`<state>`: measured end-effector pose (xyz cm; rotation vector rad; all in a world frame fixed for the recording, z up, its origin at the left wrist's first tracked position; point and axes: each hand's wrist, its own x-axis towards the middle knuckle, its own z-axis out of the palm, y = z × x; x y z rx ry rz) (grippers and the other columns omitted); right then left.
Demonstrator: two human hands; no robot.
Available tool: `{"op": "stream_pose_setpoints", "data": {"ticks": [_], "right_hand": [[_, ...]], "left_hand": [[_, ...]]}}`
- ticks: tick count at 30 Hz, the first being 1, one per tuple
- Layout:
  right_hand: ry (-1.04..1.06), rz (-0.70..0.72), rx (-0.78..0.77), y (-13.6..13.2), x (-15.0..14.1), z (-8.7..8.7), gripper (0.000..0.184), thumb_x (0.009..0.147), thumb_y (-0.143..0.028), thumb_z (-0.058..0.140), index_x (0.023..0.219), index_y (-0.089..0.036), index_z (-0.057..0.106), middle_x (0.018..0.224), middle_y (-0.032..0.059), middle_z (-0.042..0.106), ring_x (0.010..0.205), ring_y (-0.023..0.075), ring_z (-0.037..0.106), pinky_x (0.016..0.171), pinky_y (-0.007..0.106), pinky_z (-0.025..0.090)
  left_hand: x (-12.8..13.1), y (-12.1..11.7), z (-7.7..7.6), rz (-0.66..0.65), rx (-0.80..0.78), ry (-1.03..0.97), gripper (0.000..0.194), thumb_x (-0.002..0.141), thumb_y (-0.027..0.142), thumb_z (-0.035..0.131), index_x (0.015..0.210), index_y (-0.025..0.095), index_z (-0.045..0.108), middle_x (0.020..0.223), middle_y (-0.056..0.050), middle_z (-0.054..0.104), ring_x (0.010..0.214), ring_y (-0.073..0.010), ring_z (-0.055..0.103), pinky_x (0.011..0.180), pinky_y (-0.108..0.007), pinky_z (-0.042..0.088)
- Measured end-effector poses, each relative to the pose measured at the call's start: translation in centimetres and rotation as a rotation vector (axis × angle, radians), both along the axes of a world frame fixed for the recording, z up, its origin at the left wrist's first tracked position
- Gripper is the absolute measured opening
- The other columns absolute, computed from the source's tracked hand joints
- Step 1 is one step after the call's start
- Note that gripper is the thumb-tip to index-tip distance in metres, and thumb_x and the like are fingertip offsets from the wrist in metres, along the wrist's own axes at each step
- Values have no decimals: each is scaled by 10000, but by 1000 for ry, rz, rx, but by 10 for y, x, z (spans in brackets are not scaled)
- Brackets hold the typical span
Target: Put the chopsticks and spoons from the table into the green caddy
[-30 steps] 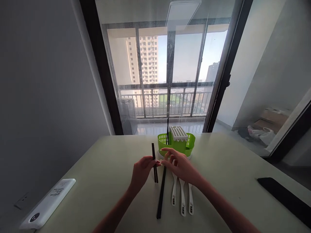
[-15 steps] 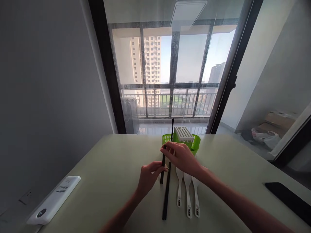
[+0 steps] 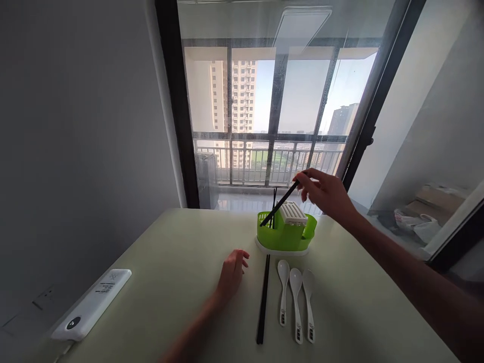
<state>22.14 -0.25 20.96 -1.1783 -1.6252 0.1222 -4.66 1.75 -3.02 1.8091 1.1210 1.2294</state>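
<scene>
My right hand [image 3: 321, 192] pinches the upper end of black chopsticks [image 3: 280, 202], held slanting. Their lower tips are at the left compartment of a green utensil holder [image 3: 284, 238]; whether they touch its wall I cannot tell. Other thin black chopsticks [image 3: 274, 196] stand upright in that compartment. My left hand [image 3: 231, 271] is low over the table, left of the holder, fingers loosely bent and apart, nothing seen in it. To its right lie more black chopsticks [image 3: 263, 302]. Beside these are three white spoons [image 3: 296, 277], bowls toward the holder.
The holder has a slotted white top [image 3: 293, 212] and a white base. A white device [image 3: 93, 305] with a cord lies at the left edge of the pale table [image 3: 181, 252]. Behind the table is a glass door [image 3: 245, 166]; bags and a box [image 3: 419, 217] are at right.
My right hand has carried the chopsticks up and away to the holder. My left hand has let go of them and lowered slightly. The dark object at right has left the view.
</scene>
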Motion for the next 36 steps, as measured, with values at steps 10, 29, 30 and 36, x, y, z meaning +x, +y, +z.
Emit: {"op": "stream_pose_setpoints", "data": {"ticks": [10,29,30,36], "right_hand": [[-232,28,-138,86,10,-29,465,954,-583,473,815,-194,686,719,5,731,500,126,678,586,243,502],[-771,34,-91,68,-25,-54,311,1039,-385,380,1100,-230,643,905,35,769,698,166,672,584,262,342],[-856,109,-80,55,-30,-58,280,1027,-378,415,1028,-241,660,893,21,767,671,155,659,574,263,315],[-1242,429,-51,-7,-49,-119,132,940,-203,533,936,-229,663,755,-3,720,610,134,641,538,275,253]], "left_hand": [[1,-19,9,-150,157,304,497,1063,368,226,867,217,657,887,-37,635,753,-150,615,778,-282,477],[4,-13,5,-156,112,363,429,1017,391,423,666,201,580,868,-11,640,676,-120,572,710,-256,435],[4,-13,5,-149,112,368,425,1015,386,426,665,200,579,854,-9,639,657,-116,563,695,-255,429],[6,-11,6,-61,98,380,426,1000,381,443,636,200,573,722,-1,611,611,-121,542,644,-252,394]]}}
